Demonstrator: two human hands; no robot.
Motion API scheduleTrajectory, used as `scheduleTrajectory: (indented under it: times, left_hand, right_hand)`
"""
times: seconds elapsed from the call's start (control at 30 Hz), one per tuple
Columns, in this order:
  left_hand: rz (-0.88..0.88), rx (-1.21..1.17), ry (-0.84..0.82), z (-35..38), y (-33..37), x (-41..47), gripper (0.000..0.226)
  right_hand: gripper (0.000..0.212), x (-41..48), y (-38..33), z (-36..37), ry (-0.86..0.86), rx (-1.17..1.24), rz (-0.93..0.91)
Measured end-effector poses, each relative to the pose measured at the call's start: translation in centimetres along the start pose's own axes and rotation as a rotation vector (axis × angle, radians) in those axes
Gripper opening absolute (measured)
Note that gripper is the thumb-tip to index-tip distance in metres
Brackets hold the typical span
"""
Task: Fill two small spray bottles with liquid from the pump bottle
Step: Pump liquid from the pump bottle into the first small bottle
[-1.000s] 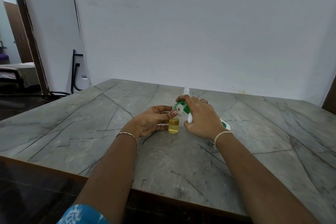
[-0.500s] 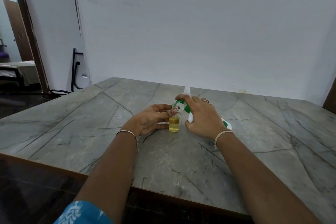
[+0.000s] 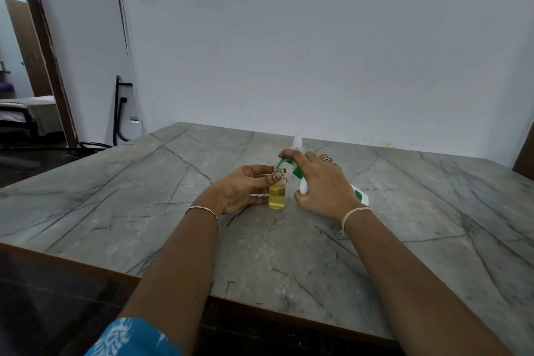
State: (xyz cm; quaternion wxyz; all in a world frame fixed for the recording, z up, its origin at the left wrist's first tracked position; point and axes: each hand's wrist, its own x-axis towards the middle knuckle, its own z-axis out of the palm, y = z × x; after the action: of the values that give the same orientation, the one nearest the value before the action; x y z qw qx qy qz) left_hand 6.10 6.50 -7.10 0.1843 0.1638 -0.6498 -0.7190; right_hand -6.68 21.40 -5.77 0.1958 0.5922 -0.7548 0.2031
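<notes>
Pinches bottle upright on table with left hand, grips tilted pump bottle just beside with right hand, nozzle seemingly over its mouth.

no readable text anywhere, green-and-white label on the pump bottle perhaps printed, too hidden to read

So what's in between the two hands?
The small spray bottle, partly full of yellow liquid, held by the left hand; the right hand grips the pump bottle. Head view shows it.
</notes>
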Motion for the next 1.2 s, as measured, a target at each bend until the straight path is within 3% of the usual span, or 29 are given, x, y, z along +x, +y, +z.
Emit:
scheduleTrajectory:
  times: [0.2, 0.43, 0.7, 1.0, 1.2]
  left_hand:
    - [-0.007, 0.001, 0.000, 0.07, -0.05, 0.08, 0.053]
    - [-0.006, -0.012, 0.009, 0.04, 0.06, -0.02, 0.044]
    - [-0.010, -0.003, -0.001, 0.05, -0.04, 0.05, 0.055]
    - [-0.006, -0.004, -0.007, 0.03, 0.07, 0.00, 0.051]
    - [-0.015, 0.000, -0.003, 0.14, 0.12, -0.01, 0.053]
  right_hand:
    - [0.067, 0.26, -0.17, 0.08, 0.016, 0.006, -0.003]
    - [0.074, 0.07, 0.03, -0.05, 0.003, -0.004, -0.005]
    - [0.067, 0.33, -0.12, 0.13, 0.020, 0.001, -0.004]
    - [0.073, 0.12, 0.14, 0.00, 0.004, -0.013, -0.011]
    - [0.065, 0.44, -0.01, 0.13, 0.023, 0.030, -0.009]
